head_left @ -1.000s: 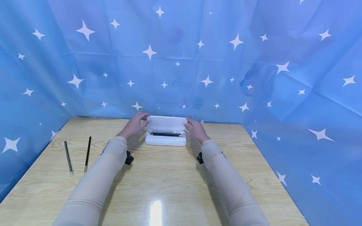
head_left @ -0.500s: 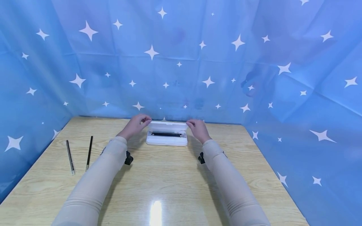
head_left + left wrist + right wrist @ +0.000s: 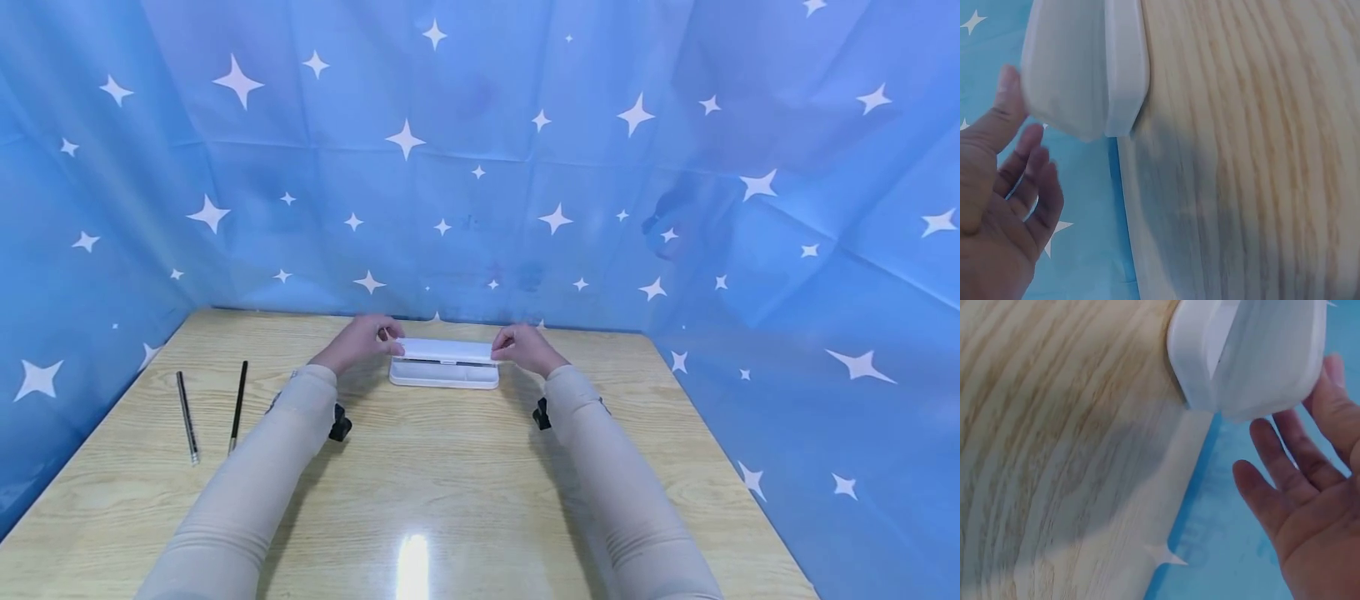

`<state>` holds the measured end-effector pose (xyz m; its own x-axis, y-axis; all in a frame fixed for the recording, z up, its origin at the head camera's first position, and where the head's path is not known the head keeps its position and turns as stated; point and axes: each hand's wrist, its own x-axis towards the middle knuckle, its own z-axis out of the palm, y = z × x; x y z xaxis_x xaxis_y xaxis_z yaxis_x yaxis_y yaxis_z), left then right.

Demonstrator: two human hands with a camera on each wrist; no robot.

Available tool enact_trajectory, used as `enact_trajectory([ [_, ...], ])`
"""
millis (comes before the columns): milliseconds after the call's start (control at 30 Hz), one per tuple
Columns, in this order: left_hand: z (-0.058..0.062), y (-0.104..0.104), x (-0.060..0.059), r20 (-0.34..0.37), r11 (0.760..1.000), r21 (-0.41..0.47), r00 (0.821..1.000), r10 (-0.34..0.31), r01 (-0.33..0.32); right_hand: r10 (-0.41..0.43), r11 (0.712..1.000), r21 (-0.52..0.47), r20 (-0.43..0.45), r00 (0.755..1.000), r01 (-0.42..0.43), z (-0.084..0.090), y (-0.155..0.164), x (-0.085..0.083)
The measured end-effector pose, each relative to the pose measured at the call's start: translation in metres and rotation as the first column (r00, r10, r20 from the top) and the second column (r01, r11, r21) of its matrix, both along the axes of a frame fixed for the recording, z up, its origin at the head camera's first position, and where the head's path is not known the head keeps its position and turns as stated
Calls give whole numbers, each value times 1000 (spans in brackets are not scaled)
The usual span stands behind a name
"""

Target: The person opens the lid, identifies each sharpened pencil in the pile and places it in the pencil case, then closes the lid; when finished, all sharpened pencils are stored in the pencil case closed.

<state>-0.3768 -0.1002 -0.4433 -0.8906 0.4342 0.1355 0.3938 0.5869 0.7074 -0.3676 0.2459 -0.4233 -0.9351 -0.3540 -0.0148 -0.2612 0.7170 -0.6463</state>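
A white pencil case lies near the table's far edge, its hinged lid tilted low over the tray and a gap left along the front. Only a dark sliver of the pencils inside shows through that gap. My left hand pinches the lid's left end, and my right hand pinches its right end. In the left wrist view the thumb touches the lid's edge while other fingers curl loosely below. The right wrist view has the lid still apart from the tray, thumb at its outer edge.
Two dark pencils, one nearer the left edge and another beside it, lie on the wooden table left of my left forearm. A blue star-patterned curtain stands right behind the table and along both sides.
The lid has swung forward and down from nearly upright, both hands moving with it. Pencils in the tray, plainly visible before, are now mostly covered. The two loose pencils have stayed put.
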Motion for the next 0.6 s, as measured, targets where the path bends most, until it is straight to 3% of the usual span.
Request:
enact_trajectory([
  [367, -14, 1, 2, 90, 980, -186, 994, -59, 75, 73, 975, 198, 124, 990, -97, -15, -7, -2],
  [500, -14, 5, 4, 135, 973, -222, 990, -32, 62, 72, 966, 236, 153, 986, -107, -16, -11, -1],
  [600, -11, 9, 7, 115, 965, -262, 993, -2, 32, 53, 964, 247, 170, 984, -95, -17, -14, -2],
])
